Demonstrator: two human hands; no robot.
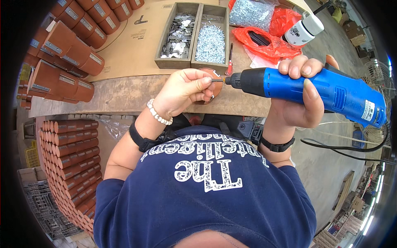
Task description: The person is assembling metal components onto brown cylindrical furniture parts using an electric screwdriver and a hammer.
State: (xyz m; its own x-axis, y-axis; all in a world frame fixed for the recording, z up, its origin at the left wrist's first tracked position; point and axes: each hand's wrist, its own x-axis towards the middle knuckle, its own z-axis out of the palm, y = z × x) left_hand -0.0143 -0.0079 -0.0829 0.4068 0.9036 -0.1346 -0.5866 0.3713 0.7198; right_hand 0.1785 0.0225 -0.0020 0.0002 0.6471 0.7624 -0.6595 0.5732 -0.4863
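My right hand (304, 91) is wrapped round a blue and black electric screwdriver (331, 89), held sideways with its nose toward the left. The thumb and fingers of my left hand (188, 89) are closed on the thin dark screwdriver bit (217, 80) at that nose. Whether a screw sits at the tip is hidden by the fingers. Below them, a reddish-brown rounded piece (216, 94) with small metal parts lies at the table edge, partly covered by my left hand.
A divided wooden box (163, 63) holds flat metal pieces and screws. Behind my right hand are red plastic bags (264, 49) and a white bottle (304, 29). Reddish-brown cylinders (78, 49) are stacked at the table's left, more (74, 149) below. A black cable (331, 148) hangs at right.
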